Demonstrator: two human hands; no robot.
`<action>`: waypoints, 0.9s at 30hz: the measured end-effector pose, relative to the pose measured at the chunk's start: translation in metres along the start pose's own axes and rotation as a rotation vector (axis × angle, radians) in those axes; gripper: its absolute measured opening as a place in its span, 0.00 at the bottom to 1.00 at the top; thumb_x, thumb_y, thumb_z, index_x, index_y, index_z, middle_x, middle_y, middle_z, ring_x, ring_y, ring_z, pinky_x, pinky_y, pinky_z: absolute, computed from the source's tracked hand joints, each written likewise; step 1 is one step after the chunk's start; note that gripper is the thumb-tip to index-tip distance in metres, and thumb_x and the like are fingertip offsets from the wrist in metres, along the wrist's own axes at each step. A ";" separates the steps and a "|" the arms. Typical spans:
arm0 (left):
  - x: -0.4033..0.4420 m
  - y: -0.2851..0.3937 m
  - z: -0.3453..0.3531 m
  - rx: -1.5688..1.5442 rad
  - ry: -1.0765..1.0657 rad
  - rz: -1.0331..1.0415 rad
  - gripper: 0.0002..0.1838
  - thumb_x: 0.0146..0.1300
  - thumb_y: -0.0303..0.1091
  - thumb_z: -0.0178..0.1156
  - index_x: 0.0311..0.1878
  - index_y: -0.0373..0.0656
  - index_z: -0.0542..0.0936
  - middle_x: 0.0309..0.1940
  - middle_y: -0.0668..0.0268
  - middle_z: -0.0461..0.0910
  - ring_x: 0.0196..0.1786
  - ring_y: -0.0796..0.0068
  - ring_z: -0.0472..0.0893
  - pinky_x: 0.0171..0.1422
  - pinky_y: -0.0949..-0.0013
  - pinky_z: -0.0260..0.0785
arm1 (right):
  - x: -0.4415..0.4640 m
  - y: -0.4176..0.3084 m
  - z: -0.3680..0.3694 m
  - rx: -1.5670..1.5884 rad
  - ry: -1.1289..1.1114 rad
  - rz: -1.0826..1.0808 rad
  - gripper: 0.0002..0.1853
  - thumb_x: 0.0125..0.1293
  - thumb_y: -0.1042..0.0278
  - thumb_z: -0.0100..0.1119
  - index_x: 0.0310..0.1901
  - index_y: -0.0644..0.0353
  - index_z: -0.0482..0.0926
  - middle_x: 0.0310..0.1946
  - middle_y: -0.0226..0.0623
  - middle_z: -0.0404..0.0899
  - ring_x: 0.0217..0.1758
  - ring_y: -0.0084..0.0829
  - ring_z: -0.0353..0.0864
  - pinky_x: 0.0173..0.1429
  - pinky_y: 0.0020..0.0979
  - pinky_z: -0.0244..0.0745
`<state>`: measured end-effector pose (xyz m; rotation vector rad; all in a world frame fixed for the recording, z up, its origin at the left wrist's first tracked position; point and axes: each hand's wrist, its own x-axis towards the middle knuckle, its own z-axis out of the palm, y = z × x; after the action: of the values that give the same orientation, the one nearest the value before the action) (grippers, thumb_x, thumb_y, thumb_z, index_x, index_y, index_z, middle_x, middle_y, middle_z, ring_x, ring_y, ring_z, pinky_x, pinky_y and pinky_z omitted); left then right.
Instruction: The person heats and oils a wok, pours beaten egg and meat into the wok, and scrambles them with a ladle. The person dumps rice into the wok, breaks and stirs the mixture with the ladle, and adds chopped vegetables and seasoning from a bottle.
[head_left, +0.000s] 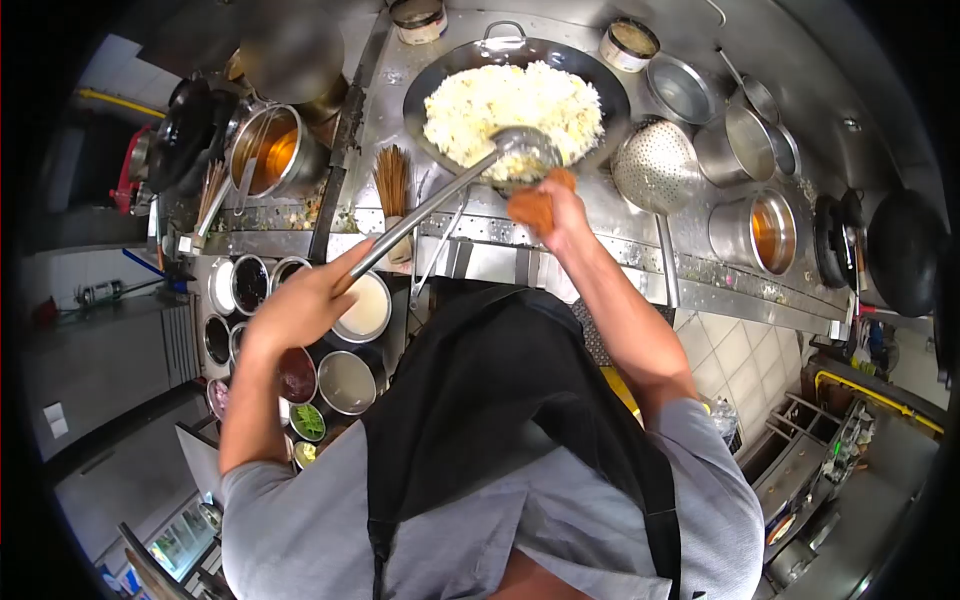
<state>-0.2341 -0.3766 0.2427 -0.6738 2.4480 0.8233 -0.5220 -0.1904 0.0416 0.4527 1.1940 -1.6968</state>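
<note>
A large dark wok (617, 105) sits on the steel cooking range and holds a heap of rice (512, 98) with yellowish bits in it. My left hand (300, 308) is closed round the long handle of a ladle (430, 206). The ladle's bowl rests in the rice at the wok's near side. My right hand (566, 214) grips an orange-brown cloth (532, 210) at the near rim of the wok. Whatever part of the wok lies under the cloth is hidden.
A perforated strainer (656, 165) lies right of the wok, near several metal pots. A bamboo brush (392, 185) stands to the left. Further left is a pot of amber liquid (304, 160). Containers of ingredients, one with chopped greens (308, 422), fill the lower left.
</note>
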 end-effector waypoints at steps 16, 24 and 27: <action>-0.018 0.004 0.064 -0.204 0.084 -0.096 0.36 0.69 0.26 0.60 0.78 0.60 0.63 0.22 0.66 0.59 0.25 0.77 0.59 0.33 0.73 0.61 | 0.014 0.026 -0.012 0.043 -0.111 -0.118 0.20 0.62 0.68 0.56 0.54 0.70 0.71 0.49 0.52 0.81 0.50 0.45 0.84 0.52 0.47 0.82; 0.030 -0.014 0.174 -0.210 0.500 0.028 0.32 0.67 0.31 0.64 0.74 0.63 0.70 0.29 0.50 0.81 0.30 0.52 0.81 0.40 0.57 0.74 | 0.012 0.108 -0.148 -0.459 -0.248 -0.369 0.24 0.64 0.65 0.50 0.59 0.72 0.73 0.48 0.49 0.81 0.51 0.45 0.83 0.52 0.47 0.84; -0.030 -0.001 0.114 -0.432 0.232 -0.168 0.33 0.67 0.28 0.64 0.74 0.61 0.69 0.20 0.63 0.61 0.24 0.76 0.62 0.34 0.71 0.67 | -0.017 0.038 -0.051 0.017 -0.108 -0.135 0.22 0.62 0.68 0.54 0.57 0.68 0.68 0.49 0.51 0.79 0.51 0.49 0.82 0.50 0.54 0.84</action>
<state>-0.1800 -0.2947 0.1782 -1.1721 2.3827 1.2825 -0.4927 -0.1392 0.0118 0.2918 1.1536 -1.8246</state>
